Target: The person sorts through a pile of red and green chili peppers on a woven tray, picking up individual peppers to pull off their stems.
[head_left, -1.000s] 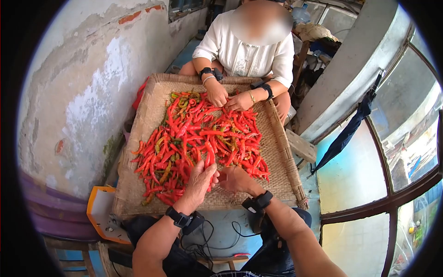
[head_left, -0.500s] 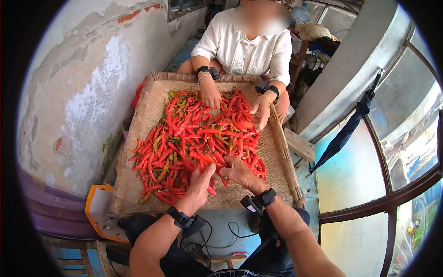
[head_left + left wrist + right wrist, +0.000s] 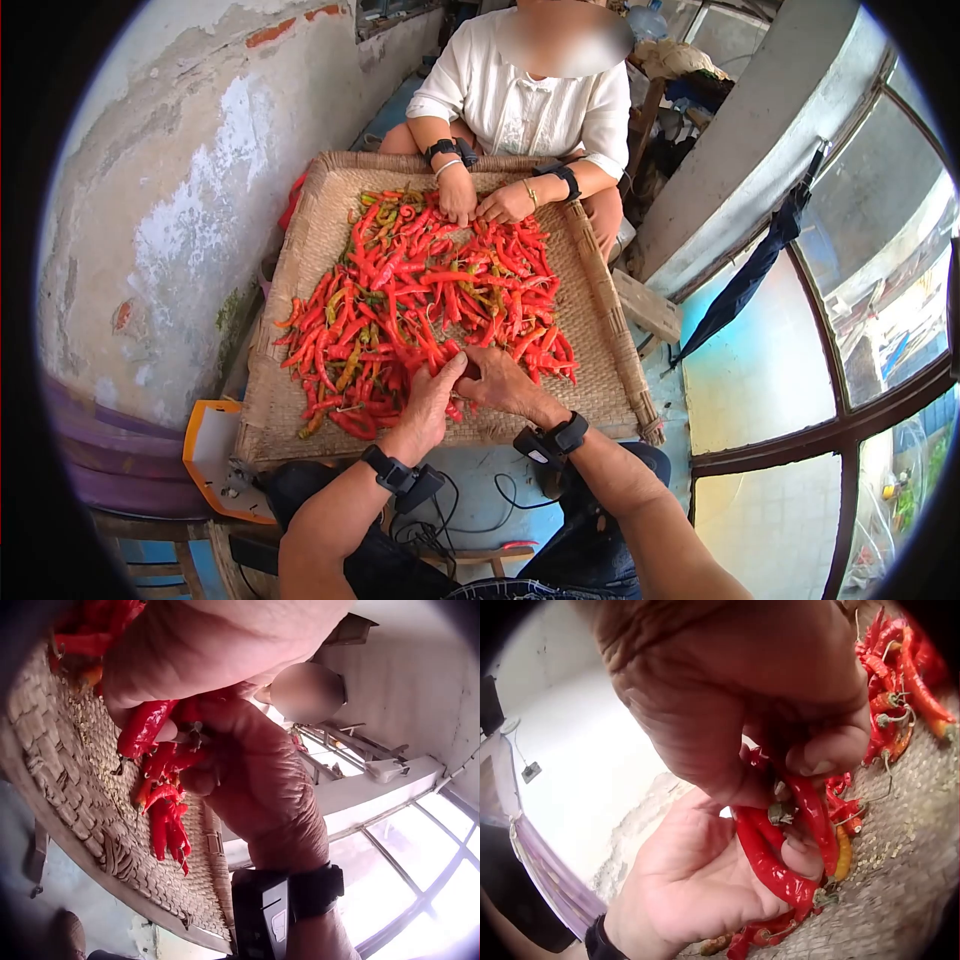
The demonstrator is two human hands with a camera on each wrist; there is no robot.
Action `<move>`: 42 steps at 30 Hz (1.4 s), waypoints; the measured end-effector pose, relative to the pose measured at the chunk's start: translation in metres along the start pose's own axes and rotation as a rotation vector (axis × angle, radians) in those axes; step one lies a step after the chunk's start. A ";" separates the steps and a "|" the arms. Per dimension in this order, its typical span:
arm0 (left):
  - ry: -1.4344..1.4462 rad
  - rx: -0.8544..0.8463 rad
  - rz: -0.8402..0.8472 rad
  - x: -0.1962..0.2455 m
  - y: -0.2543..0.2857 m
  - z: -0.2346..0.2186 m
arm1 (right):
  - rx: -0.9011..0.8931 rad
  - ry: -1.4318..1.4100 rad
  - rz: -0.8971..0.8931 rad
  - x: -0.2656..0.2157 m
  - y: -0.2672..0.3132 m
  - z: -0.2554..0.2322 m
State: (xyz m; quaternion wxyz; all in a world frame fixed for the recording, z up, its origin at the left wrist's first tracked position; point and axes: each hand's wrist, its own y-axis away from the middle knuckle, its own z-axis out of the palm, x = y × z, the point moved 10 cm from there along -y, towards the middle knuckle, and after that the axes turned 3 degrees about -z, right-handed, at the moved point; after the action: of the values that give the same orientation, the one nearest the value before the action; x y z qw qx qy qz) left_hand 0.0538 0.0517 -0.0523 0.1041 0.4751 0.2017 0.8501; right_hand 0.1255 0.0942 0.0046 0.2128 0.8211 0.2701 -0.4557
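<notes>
My left hand [image 3: 425, 402] grips several red chili peppers [image 3: 769, 862] over the near side of a woven tray [image 3: 610, 350], palm turned up in the right wrist view. Against it, my right hand [image 3: 508, 386] has its thumb and fingers pinched on a chili pepper [image 3: 814, 817] among those in the left hand. A green stem cap [image 3: 781, 813] shows between the two hands. Beyond them spreads a heap of red chili peppers [image 3: 400, 265], some yellowish green. In the left wrist view a glossy pepper [image 3: 146, 729] sticks out below my left fingers.
Across the tray sits a person in a white shirt [image 3: 525, 100], both hands at the heap's far edge. A peeling wall [image 3: 190, 200] runs along the left. To the right are a folded umbrella [image 3: 745, 285] and windows. Cables [image 3: 435, 535] lie below the near edge.
My right hand first moved up over the heap's near edge, then came back against my left hand, which lowered slightly. The other person's hands parted, then came together again at the far edge.
</notes>
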 end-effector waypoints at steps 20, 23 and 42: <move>0.170 0.054 0.107 0.008 -0.012 -0.010 | 0.047 -0.045 -0.149 0.004 -0.007 0.002; 0.171 0.113 0.075 0.004 -0.007 -0.012 | 0.048 -0.044 -0.112 0.003 -0.006 0.003; 0.152 0.151 0.068 0.000 -0.006 -0.013 | 0.069 0.084 -0.171 0.001 -0.003 0.003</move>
State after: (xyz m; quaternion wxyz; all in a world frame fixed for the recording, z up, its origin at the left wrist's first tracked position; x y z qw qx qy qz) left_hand 0.0426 0.0541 -0.0613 0.0236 0.4225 0.2563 0.8691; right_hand 0.1226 0.0953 0.0020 0.1332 0.8202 0.3318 -0.4465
